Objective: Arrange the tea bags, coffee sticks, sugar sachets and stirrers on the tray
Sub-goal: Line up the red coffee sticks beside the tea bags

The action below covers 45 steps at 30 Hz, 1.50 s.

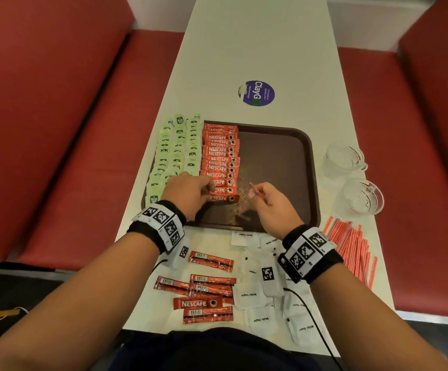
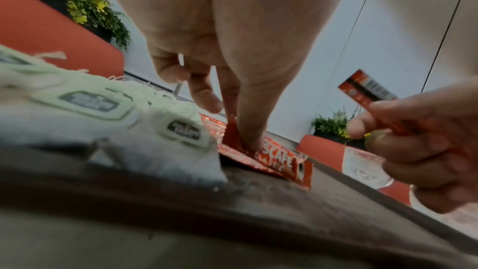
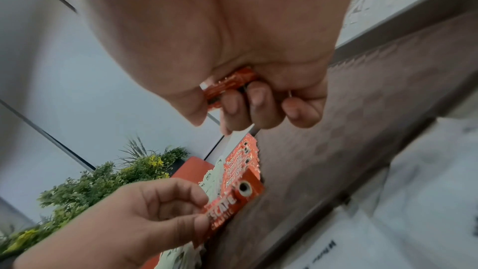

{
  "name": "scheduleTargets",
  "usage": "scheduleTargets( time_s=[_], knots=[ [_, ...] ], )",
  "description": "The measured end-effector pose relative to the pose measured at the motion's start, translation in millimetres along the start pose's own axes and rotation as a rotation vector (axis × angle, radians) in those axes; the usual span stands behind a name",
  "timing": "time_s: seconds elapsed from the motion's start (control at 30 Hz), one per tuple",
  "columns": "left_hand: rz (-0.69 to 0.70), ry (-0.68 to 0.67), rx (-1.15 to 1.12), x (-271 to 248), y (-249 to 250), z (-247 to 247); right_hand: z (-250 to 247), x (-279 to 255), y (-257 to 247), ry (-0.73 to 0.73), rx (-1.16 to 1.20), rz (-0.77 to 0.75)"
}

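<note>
Roughly halfway done, by the look of it: pale green paper tea bags (image 1: 176,153) laid in overlapping columns down the side of the dark brown plastic tray (image 1: 312,167) beyond the left hand (image 1: 188,192), and a shingled column of red foil coffee sticks (image 1: 221,156) running away from that hand's fingertips. Left hand bent at the knuckles, fingertips pressing down on the nearest stick of the column (image 2: 282,161) at the tray's near end, seemingly squaring it against its neighbours. Right hand (image 1: 267,204) clenched round another red foil coffee stick (image 2: 367,89), poised over the bare tray floor just beside the column's end. Left to do: several loose red coffee sticks (image 1: 209,287) on the white table (image 1: 244,49) below the left wrist, white paper sugar sachets (image 1: 260,298) scattered below the right wrist, and thin red-and-white stirrers (image 1: 351,247) heaped outboard of the right wrist, none on the tray. Only in the head view: the full layout and what remains off the tray. Only in the left wrist view: the fingertip planted on the foil, plus the barcode end of the held stick. Only in the right wrist view: fingers curled round that held stick (image 3: 232,83) from beneath.
</note>
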<state>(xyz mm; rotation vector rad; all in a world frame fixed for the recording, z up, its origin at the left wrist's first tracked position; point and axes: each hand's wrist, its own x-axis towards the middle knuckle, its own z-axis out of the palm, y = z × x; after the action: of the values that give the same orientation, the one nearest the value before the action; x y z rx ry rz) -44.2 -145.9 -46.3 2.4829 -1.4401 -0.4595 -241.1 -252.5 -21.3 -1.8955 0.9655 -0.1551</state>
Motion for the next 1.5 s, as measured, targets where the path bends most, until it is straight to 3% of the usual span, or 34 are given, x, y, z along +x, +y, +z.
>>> scheduleTargets(
  time_s=[0.1,0.23,0.6,0.7,0.83,0.93,1.03,1.17,1.3,1.5],
  knots=[
    [-0.027,-0.055,0.137,10.4,-0.1,4.6,-0.7,-1.8,1.9,-0.012,0.019,0.03],
    [0.008,-0.03,0.272,16.7,3.2,5.6,-0.6,-3.0,5.4,-0.041,0.0,0.03],
    [0.053,-0.08,0.301,15.4,8.3,-0.5,-0.3,-3.6,5.5,-0.112,0.064,0.04],
    [0.056,-0.047,0.234,14.7,8.7,-4.0,-0.4,-3.2,2.1,-0.148,-0.082,0.018],
    [0.128,0.052,-0.109,5.5,14.6,-16.3,1.0,-2.0,2.8,-0.129,-0.225,-0.07],
    [0.2,-0.053,-0.296,-6.5,24.2,-27.1,2.3,-0.4,0.3,-0.112,-0.269,-0.132],
    [0.269,-0.104,-0.246,-13.3,25.9,-26.3,3.2,1.1,-3.9,-0.114,-0.27,-0.151],
    [0.19,-0.025,-0.164,-12.6,13.0,-21.3,3.5,3.2,-3.8,-0.083,-0.262,-0.123],
    [0.028,-0.08,-0.06,-8.8,-6.4,-12.0,6.7,-0.6,-0.2,-0.07,-0.298,-0.098],
    [0.005,-0.082,0.172,-4.2,-8.2,-0.3,19.3,-17.5,-3.9,-0.266,-0.446,-0.199]
  ],
)
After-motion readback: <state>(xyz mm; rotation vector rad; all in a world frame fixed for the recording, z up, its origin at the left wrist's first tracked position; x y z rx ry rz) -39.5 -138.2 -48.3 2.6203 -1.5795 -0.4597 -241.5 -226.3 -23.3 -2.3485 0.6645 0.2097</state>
